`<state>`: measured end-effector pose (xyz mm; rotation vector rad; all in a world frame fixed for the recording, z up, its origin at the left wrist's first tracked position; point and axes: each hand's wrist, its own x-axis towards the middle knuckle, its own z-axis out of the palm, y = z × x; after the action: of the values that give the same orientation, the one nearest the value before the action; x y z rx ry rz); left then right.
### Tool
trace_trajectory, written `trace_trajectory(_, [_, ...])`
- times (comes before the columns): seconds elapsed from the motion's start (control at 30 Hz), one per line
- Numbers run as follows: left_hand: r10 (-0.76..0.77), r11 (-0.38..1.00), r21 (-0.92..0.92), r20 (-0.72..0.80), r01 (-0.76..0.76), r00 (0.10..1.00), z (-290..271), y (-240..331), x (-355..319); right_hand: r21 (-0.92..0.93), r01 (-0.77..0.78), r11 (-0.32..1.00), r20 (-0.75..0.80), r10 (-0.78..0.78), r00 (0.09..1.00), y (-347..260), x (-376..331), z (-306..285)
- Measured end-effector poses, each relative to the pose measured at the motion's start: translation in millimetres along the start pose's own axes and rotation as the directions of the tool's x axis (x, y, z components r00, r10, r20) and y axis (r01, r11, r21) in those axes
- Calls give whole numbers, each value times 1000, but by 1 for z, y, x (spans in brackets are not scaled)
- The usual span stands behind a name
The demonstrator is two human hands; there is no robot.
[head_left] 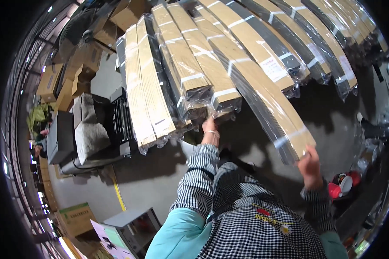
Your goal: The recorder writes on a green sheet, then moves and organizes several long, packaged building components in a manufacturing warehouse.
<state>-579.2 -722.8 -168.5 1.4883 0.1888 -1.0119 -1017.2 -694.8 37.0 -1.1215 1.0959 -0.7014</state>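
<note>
My right hand [309, 165] grips the near end of a long, plastic-wrapped bundle of wood-look planks [277, 103]. This bundle has a dark side face and white bands, and juts out toward me past its neighbours. Its far end lies among the other bundles of the stack. My left hand [210, 126] is raised to the ends of the wrapped bundles [193, 82] in the middle, its fingers closed at the clear film between two ends. What those fingers hold is partly hidden.
More wrapped bundles [330, 56] lie side by side toward the right. At left stand dark stacked pieces with a grey cover [90, 125] and cardboard boxes [80, 64]. A grey cabinet [132, 220] is at lower left, and red and white items [341, 185] lie at right. A yellow line [118, 192] crosses the floor.
</note>
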Motion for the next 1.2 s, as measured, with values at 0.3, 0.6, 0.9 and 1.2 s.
trace_trajectory(0.3, [-385,916,290,440,277,811,-40,-105,-177,-779,-37,626,235,345,909,8,-58,-42])
trace_trajectory(0.6, [-57,947,319,254,-28,966,6,-95,-70,261,-502,824,383,389,838,89,137,1])
trace_trajectory(0.9, [-188,980,179,679,88,710,-42,-129,-112,-87,552,829,584,-406,703,54,115,-6])
trace_trajectory(1.2, [-350,857,-81,634,509,690,-3,-136,-101,-139,-401,905,219,423,879,-60,112,42])
